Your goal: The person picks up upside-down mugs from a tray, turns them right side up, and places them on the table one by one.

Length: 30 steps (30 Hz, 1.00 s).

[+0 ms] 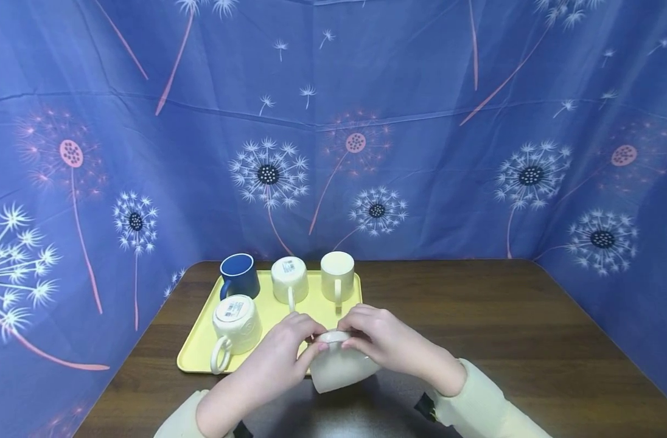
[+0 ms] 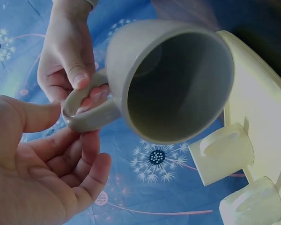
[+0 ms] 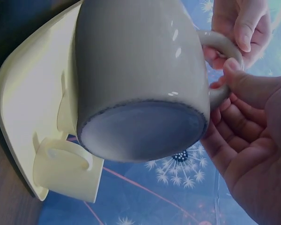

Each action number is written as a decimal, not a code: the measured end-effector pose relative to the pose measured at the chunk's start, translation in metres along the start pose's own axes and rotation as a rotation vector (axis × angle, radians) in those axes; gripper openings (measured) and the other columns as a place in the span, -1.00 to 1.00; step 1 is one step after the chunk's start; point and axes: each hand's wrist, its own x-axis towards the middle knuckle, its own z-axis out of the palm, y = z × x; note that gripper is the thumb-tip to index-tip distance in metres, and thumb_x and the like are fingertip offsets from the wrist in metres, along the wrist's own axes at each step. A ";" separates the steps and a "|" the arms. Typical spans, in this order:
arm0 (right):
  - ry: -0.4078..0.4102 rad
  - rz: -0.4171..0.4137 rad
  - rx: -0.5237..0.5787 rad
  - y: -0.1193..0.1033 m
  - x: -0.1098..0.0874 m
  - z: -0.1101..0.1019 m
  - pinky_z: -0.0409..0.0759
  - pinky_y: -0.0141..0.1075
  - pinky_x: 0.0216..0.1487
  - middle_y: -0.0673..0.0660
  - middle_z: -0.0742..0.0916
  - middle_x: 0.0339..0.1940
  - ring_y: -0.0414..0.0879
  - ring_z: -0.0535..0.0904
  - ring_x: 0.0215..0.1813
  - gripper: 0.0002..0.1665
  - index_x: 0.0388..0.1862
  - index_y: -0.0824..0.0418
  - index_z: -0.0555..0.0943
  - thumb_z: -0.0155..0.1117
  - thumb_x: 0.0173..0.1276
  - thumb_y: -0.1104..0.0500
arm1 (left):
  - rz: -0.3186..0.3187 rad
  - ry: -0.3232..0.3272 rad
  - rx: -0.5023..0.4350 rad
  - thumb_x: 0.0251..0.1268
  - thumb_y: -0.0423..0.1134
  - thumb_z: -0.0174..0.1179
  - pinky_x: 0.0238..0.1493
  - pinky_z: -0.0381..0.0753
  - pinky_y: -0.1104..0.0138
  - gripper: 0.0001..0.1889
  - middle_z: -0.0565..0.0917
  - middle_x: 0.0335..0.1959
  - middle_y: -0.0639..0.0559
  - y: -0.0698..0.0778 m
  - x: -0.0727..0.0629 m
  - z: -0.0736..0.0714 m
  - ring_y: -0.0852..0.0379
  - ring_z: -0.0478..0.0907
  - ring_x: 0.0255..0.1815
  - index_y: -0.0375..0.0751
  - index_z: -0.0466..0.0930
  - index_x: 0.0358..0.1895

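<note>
Two hands on one mug

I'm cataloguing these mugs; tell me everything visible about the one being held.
The pale grey mug looks like glossy glazed ceramic, with a looped handle and dark-edged base. Seemingly empty, it is tipped sideways, handle up, mouth facing the person's left, near the yellow tray. Left hand and right hand pinch the handle.

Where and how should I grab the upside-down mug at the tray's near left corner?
Take the upside-down mug by its handle, probably with the left hand from the near side: the loop juts toward the person by the near rim of the tray, while the blue mug stands behind. That hand is pinching the handle of the held mug.
</note>
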 end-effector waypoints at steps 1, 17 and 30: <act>0.017 0.010 -0.002 0.000 -0.001 0.000 0.49 -0.55 -0.21 -0.07 0.63 -0.36 -0.29 0.51 -0.27 -0.83 -0.28 0.16 0.58 0.37 0.16 0.20 | 0.008 0.012 0.007 0.12 -0.27 0.31 -0.27 0.49 0.43 -0.91 0.56 -0.42 0.23 0.000 0.000 0.001 0.28 0.44 -0.32 -0.10 0.60 -0.31; 0.233 0.086 0.044 -0.004 -0.021 -0.011 0.48 -0.56 -0.36 -0.08 0.61 -0.39 -0.29 0.50 -0.36 -0.74 -0.31 0.12 0.58 0.45 0.03 0.26 | 0.171 0.261 -0.071 -0.06 -0.32 0.44 -0.17 0.53 0.47 -0.71 0.59 -0.33 0.15 -0.014 0.009 0.030 0.27 0.51 -0.26 -0.15 0.61 -0.21; 0.280 0.161 0.080 -0.007 -0.032 -0.012 0.48 -0.59 -0.33 -0.09 0.66 -0.37 -0.30 0.52 -0.36 -0.71 -0.27 0.09 0.62 0.47 0.01 0.28 | 0.219 0.292 -0.128 -0.06 -0.35 0.42 -0.16 0.51 0.52 -0.78 0.66 -0.34 0.14 -0.014 0.015 0.039 0.25 0.53 -0.24 -0.18 0.63 -0.28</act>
